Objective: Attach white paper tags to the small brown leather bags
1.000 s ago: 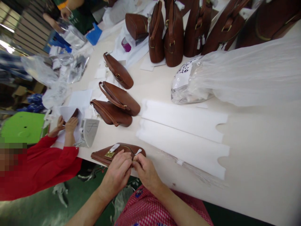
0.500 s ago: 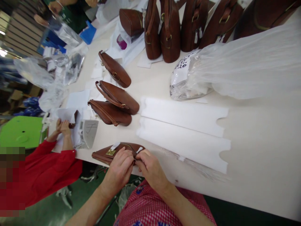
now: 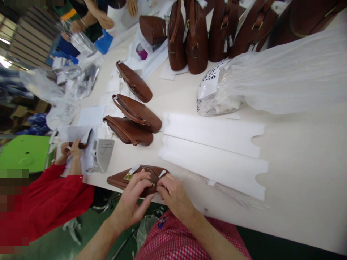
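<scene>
One brown bag (image 3: 119, 179) nearest, a group of three bags (image 3: 139, 112) beyond, two notched white strips (image 3: 208, 162), one green stool (image 3: 16, 152)

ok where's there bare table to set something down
Widest: the white table right of the notched white sheets, nearer than the plastic bag. Smaller: between the three brown bags and the near-edge bag. Crowded: the far side, lined with handbags, and the left end, heaped with clear wrapping.

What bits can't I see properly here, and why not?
In the head view:
- Anything inside the right hand: hidden by the hand itself.
- Front bag: underside hidden by its upper side.
- Top-right bag: cut off by the top edge.
- Label: writing too small and blurred.
</scene>
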Demonstrator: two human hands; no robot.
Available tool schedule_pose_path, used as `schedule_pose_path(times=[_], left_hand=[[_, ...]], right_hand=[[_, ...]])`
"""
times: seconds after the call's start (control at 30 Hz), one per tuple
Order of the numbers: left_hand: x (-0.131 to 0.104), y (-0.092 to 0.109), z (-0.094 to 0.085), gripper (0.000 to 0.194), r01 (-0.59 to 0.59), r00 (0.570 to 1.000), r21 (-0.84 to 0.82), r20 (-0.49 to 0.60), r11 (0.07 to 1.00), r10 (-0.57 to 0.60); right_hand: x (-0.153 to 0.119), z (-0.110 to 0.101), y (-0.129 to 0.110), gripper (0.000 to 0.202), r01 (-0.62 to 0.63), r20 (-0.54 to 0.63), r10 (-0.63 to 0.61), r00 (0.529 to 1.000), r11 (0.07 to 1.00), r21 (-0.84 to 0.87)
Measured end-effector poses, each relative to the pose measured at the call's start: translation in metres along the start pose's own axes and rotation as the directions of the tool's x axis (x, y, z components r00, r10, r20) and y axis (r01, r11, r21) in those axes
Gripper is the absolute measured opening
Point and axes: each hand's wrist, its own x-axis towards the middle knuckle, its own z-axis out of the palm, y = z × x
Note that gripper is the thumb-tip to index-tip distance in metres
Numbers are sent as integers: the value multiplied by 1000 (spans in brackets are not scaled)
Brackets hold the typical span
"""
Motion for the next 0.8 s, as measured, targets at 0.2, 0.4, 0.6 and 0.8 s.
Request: schedule_pose_path(times=[0.2,0.4,0.6,0.8], left_hand=[[2,-1,-6,22,84,995,-81,-50,993,-89],[3,-2,-1,33,15,1000,33,-28,999,-14],[5,-4,1,29,-101,994,181,61,978,91],[5,-12,10,20,-117,989,267,-55,957,136]], right_hand=[[2,-3,-4,21,-27,6,27,1000,1000,6],[4,-2,-3,16,-91,56,84,995,984,151],[7,-3,-5,16,-93,80,79,994,978,186],[12,-8,-8,20,-32,75,22,997,991,132]])
